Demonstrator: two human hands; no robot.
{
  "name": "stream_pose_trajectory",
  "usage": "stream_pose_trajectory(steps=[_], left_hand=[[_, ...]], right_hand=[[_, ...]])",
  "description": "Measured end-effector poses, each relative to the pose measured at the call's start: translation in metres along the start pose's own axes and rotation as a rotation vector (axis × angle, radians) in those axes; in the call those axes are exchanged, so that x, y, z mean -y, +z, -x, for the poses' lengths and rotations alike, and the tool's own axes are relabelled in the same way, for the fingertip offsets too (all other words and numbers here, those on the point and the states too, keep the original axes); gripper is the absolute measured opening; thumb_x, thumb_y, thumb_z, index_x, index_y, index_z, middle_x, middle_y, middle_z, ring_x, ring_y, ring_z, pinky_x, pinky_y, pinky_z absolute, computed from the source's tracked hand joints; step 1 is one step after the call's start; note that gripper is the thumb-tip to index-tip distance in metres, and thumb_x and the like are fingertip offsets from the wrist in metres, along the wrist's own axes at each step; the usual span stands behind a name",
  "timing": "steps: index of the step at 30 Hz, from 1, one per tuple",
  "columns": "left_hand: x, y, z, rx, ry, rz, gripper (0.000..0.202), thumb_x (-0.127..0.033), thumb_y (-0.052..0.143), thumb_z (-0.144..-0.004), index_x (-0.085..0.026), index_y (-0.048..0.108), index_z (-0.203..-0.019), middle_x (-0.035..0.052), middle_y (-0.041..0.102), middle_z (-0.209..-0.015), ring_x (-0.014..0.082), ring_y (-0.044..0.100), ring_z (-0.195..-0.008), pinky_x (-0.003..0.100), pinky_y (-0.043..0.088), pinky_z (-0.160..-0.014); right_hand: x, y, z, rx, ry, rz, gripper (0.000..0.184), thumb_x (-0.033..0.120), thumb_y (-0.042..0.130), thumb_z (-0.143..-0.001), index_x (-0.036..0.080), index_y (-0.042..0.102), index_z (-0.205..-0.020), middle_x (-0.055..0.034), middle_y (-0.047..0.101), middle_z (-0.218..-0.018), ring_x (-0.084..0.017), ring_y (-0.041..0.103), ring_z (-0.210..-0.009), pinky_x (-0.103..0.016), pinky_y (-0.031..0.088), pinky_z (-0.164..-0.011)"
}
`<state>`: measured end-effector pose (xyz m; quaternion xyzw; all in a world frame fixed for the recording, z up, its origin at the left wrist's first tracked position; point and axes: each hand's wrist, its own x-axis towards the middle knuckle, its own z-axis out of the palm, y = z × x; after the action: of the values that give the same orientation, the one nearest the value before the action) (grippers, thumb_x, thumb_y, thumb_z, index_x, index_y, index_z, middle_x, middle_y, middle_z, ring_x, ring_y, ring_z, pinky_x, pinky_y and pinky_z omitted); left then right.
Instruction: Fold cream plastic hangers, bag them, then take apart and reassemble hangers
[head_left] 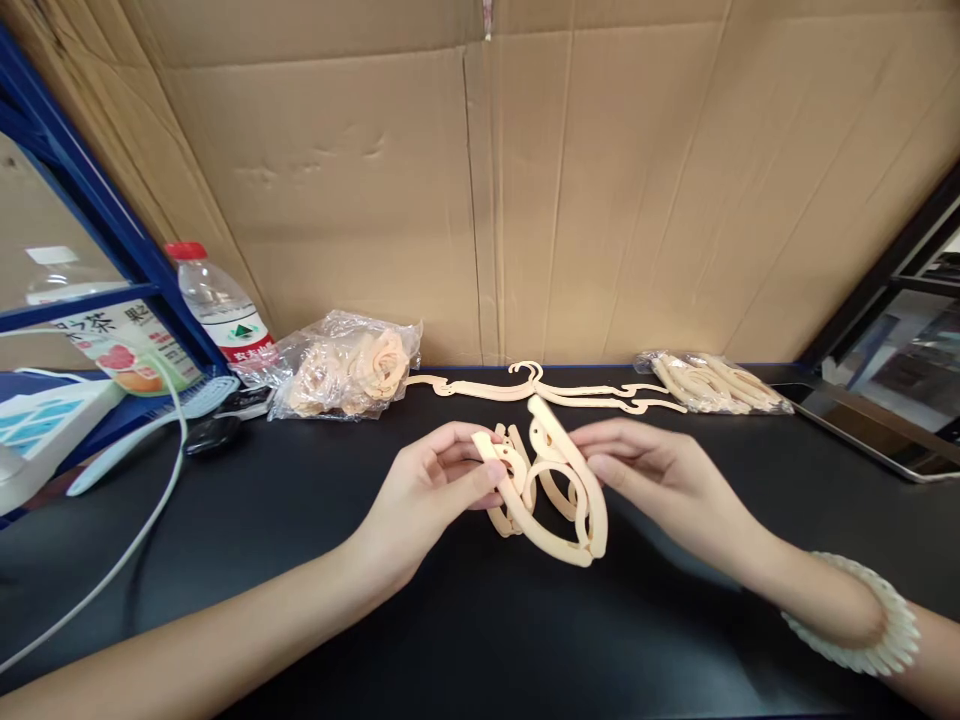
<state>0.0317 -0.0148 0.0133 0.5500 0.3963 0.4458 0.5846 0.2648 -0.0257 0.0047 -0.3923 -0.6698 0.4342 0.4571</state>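
Observation:
A cream folding clothes hanger (pixel 555 545), partly folded with its arms in a V, is held above the black table. My left hand (pixel 431 490) pinches its left arm between thumb and fingers. On the other side, my right hand (pixel 660 470) is closed at the right arm, thumb and fingers against its edge. Just behind it, partly hidden, is another folded cream hanger (pixel 496 522). Farther back lie unfolded hangers (pixel 487 390) with their hooks together, stretched left to right.
Clear bags of folded hangers lie at back left (pixel 349 370) and back right (pixel 720 383). At left are a red-capped water bottle (pixel 225 310), a pale hairbrush (pixel 150 425), a black mouse-like object (pixel 214 435) and a white cable (pixel 150 520). A tablet-like device (pixel 877 430) lies right; cardboard (pixel 600 200) stands behind.

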Motion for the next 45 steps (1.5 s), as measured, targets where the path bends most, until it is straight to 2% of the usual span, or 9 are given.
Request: stream_pose_trajectory(steps=[4, 8, 15, 20, 27, 30, 32, 36, 45], left_hand=[[0.001, 0.001, -0.001, -0.022, 0.018, 0.029, 0.021, -0.026, 0.076, -0.077, -0.016, 0.064, -0.092, 0.0025, 0.068, -0.09, 0.0133, 0.065, -0.083, 0.022, 0.057, -0.071], [0.002, 0.001, -0.001, -0.026, 0.022, 0.031, 0.019, -0.026, 0.076, -0.077, -0.015, 0.064, -0.086, 0.0024, 0.067, -0.086, 0.0126, 0.064, -0.082, 0.022, 0.056, -0.072], [0.001, 0.005, 0.0, 0.011, 0.038, 0.006, 0.019, -0.023, 0.077, -0.075, -0.014, 0.063, -0.085, 0.0036, 0.07, -0.085, 0.0139, 0.065, -0.08, 0.023, 0.055, -0.071], [0.0, 0.007, 0.005, 0.028, 0.056, -0.047, 0.019, -0.027, 0.074, -0.079, -0.014, 0.061, -0.083, 0.0035, 0.069, -0.083, 0.0148, 0.065, -0.079, 0.026, 0.053, -0.073], [-0.001, 0.008, 0.005, 0.097, 0.012, -0.028, 0.022, -0.027, 0.068, -0.084, -0.014, 0.063, -0.101, 0.0072, 0.071, -0.094, 0.0187, 0.066, -0.09, 0.029, 0.054, -0.079], [-0.002, 0.007, 0.002, 0.089, 0.013, -0.019, 0.018, -0.028, 0.068, -0.084, -0.014, 0.064, -0.094, 0.0063, 0.071, -0.09, 0.0164, 0.065, -0.083, 0.027, 0.053, -0.075], [-0.003, 0.006, 0.0, 0.09, 0.011, -0.011, 0.016, -0.029, 0.067, -0.084, -0.014, 0.063, -0.089, 0.0053, 0.07, -0.089, 0.0151, 0.064, -0.08, 0.026, 0.053, -0.073], [-0.007, -0.006, -0.009, 0.081, -0.055, -0.006, 0.017, -0.031, 0.068, -0.083, -0.015, 0.065, -0.088, 0.0027, 0.069, -0.085, 0.0141, 0.064, -0.078, 0.027, 0.054, -0.075], [-0.005, -0.065, -0.049, -0.045, -0.244, -0.272, 0.024, -0.033, 0.076, -0.072, -0.012, 0.068, -0.081, 0.0048, 0.069, -0.077, 0.0134, 0.065, -0.07, 0.022, 0.053, -0.063]], right_hand=[[0.004, 0.009, 0.007, 0.064, 0.051, 0.09, 0.043, 0.039, 0.059, -0.089, 0.019, 0.054, -0.127, -0.0027, 0.071, -0.08, -0.016, 0.065, -0.072, -0.028, 0.054, -0.066], [0.003, 0.009, 0.009, 0.032, 0.08, 0.142, 0.039, 0.041, 0.061, -0.087, 0.017, 0.06, -0.118, 0.0006, 0.064, -0.065, -0.011, 0.05, -0.054, -0.022, 0.042, -0.049], [0.002, 0.012, 0.009, -0.026, 0.073, 0.182, 0.038, 0.039, 0.06, -0.087, 0.016, 0.065, -0.116, 0.0016, 0.054, -0.061, -0.01, 0.043, -0.056, -0.022, 0.039, -0.05], [0.0, 0.017, 0.012, 0.098, 0.018, 0.229, 0.031, 0.037, 0.057, -0.09, 0.019, 0.068, -0.111, 0.0032, 0.047, -0.06, -0.01, 0.037, -0.056, -0.023, 0.038, -0.052], [0.002, 0.019, 0.012, 0.196, 0.03, 0.217, 0.032, 0.036, 0.056, -0.091, 0.021, 0.066, -0.117, 0.0054, 0.037, -0.057, -0.009, 0.032, -0.054, -0.022, 0.034, -0.051], [0.004, 0.02, 0.011, 0.225, 0.038, 0.175, 0.034, 0.038, 0.059, -0.089, 0.021, 0.066, -0.118, 0.0036, 0.048, -0.062, -0.009, 0.04, -0.057, -0.022, 0.039, -0.052], [0.004, 0.02, 0.01, 0.224, 0.034, 0.137, 0.036, 0.039, 0.059, -0.09, 0.022, 0.064, -0.121, -0.0004, 0.06, -0.076, -0.011, 0.049, -0.065, -0.022, 0.044, -0.056], [0.001, 0.015, 0.011, 0.159, 0.054, 0.079, 0.038, 0.04, 0.053, -0.093, 0.022, 0.059, -0.126, -0.0042, 0.065, -0.087, -0.013, 0.056, -0.072, -0.023, 0.051, -0.058], [-0.004, -0.006, 0.001, 0.001, 0.071, 0.109, 0.036, 0.044, 0.058, -0.089, 0.018, 0.065, -0.112, -0.007, 0.067, -0.083, -0.014, 0.06, -0.066, -0.025, 0.052, -0.057]])
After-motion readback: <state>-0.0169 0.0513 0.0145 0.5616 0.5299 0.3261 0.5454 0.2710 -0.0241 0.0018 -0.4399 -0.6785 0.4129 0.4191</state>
